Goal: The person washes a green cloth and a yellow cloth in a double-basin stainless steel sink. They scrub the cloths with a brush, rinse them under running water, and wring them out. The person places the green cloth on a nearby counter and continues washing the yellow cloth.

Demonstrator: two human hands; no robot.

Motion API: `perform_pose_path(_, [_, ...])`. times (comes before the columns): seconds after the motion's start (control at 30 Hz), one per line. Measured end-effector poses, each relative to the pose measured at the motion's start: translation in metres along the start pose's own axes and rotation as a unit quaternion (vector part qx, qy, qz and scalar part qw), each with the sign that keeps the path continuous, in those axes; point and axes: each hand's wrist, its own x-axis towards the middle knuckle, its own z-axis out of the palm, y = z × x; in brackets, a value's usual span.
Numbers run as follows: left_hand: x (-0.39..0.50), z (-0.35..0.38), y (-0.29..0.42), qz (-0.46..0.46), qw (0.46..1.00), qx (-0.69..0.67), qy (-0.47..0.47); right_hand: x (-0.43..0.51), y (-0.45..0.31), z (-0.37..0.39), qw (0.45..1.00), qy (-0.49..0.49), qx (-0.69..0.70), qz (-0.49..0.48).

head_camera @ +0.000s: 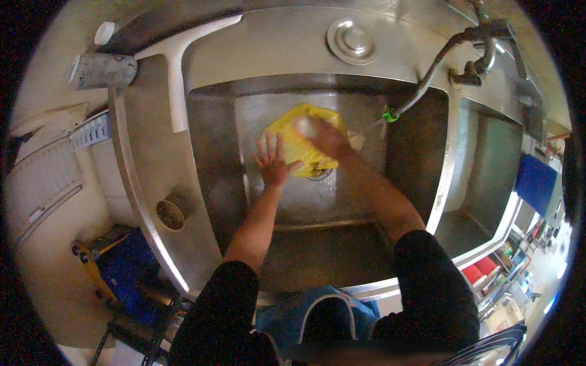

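Note:
A wet-looking yellow cloth (293, 132) lies bunched on the floor of a deep stainless steel sink basin (357, 201). My left hand (274, 165) rests on its left edge, fingers spread, with nothing in the grasp. Over the cloth's upper right part, my right hand (327, 139) grips a small white block (303, 126), perhaps soap; the hand is blurred. Part of a round drain (324, 175) shows below the cloth. To the right, a thin stream of water comes from a grey hose (423, 89) with a green clip (390, 116) near its end.
A round metal lid (352, 41) lies on the back ledge. Wall taps (471, 75) stand at the back right, above a second basin (490, 174). On the left are a white T-shaped piece (176, 68), a grey cylindrical container (105, 71) and a small cup (171, 214).

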Motion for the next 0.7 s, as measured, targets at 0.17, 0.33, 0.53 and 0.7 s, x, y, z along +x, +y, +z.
perform_pose_path(0.17, [0.0,0.014,-0.015,0.034,0.999,-0.039,0.007,-0.036,0.018,-0.095,0.957,0.206,-0.179,0.096])
perform_pose_path(0.33, [-0.007,0.04,-0.032,0.04,0.996,0.01,0.073,-0.022,-0.076,0.03,0.993,0.064,-0.068,0.069])
perform_pose_path(0.53, [-0.032,0.035,-0.027,-0.027,0.999,0.013,0.033,0.061,-0.042,0.011,0.947,-0.039,-0.312,-0.063])
perform_pose_path(0.7, [-0.04,0.042,-0.028,-0.004,0.998,0.009,0.063,0.049,-0.068,0.018,0.967,0.042,-0.252,-0.02])
